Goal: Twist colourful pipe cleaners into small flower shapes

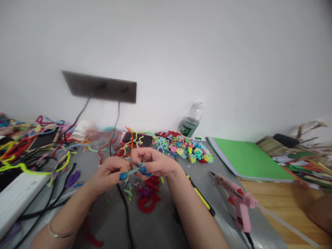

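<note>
Between both hands, over the middle of the grey table, runs a short light teal pipe cleaner (133, 171). My left hand (111, 172) pinches one end of it between thumb and finger. Closed on the other end, my right hand (151, 164) has its fingertips bent inward, and part of the piece is hidden by them. Below the hands lie red pipe cleaner loops (149, 203) with a purple curled piece (146, 192) among them. Small teal and yellow scraps (128, 191) are scattered just left of these.
A pink glue gun (238, 199) with a cord lies at right, near a yellow-black cutter (201, 195). Behind are pipe cleaner flowers (181, 148), a bottle (192, 121), a phone (137, 139) and green sheets (249, 159). A white power strip (20, 200) and black cables crowd the left.
</note>
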{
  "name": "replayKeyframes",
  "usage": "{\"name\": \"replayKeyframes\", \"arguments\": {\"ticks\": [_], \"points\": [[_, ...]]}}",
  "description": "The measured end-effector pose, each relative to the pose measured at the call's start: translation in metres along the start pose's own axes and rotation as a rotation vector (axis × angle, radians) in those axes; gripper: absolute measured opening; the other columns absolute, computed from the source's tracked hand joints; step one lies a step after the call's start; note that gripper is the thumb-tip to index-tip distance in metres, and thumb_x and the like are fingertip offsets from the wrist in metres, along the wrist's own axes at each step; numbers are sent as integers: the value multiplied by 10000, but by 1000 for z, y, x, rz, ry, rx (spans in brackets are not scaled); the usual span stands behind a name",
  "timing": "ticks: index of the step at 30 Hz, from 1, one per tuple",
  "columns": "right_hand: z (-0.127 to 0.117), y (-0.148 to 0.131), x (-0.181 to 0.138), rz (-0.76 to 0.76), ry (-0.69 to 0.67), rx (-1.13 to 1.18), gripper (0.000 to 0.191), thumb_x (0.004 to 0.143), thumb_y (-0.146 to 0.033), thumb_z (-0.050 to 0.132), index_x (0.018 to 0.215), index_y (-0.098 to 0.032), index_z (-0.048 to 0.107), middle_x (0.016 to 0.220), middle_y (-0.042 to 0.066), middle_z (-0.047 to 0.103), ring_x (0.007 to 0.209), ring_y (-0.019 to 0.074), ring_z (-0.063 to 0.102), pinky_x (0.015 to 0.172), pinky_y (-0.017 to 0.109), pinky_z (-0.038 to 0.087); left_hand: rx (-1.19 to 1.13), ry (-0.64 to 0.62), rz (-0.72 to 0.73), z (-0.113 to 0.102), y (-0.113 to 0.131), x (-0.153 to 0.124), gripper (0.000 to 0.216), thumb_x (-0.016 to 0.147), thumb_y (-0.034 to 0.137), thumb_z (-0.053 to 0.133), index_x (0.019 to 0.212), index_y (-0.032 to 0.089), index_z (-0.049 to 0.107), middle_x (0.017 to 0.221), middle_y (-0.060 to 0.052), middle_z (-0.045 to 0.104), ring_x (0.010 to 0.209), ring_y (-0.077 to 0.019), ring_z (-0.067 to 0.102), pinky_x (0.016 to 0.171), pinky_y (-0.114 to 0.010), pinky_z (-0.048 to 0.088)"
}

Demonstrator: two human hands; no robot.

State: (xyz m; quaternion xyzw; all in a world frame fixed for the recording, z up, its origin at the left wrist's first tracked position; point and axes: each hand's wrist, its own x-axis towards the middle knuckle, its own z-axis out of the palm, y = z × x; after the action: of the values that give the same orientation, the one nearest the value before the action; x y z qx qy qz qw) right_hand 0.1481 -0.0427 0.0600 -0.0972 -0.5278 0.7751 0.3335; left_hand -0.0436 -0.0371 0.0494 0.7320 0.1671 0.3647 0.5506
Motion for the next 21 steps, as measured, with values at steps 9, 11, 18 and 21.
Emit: {"name": "replayKeyframes", "arguments": {"ticks": [9,11,18,21], "points": [[8,-4,4,68,28,118,277,737,-294,752,788,-186,503,622,-78,460,447,38,312,430,191,269,-33,95,-149,4,12,3,648,682,697,632,418,203,307,413,38,283,438,-107,271,449,-275,260],[9,-5,4,74,74,159,276,717,-285,765,798,-184,522,631,-72,467,463,43,322,439,188,283,-26,135,-138,5,13,3,619,700,657,635,428,207,308,418,35,295,451,-113,286,460,-278,280],[-3,-11,3,-10,479,147,291,700,-288,801,900,-169,625,726,-29,579,586,64,494,556,177,417,352,287,-19,7,9,5,349,839,326,522,531,197,419,539,21,409,552,-131,395,554,-270,337],[-6,-15,0,-41,536,74,303,718,-308,797,936,-176,634,723,-33,590,581,61,504,577,180,438,474,279,-21,8,8,6,297,849,279,513,571,187,465,563,29,433,557,-119,417,552,-247,336]]}}
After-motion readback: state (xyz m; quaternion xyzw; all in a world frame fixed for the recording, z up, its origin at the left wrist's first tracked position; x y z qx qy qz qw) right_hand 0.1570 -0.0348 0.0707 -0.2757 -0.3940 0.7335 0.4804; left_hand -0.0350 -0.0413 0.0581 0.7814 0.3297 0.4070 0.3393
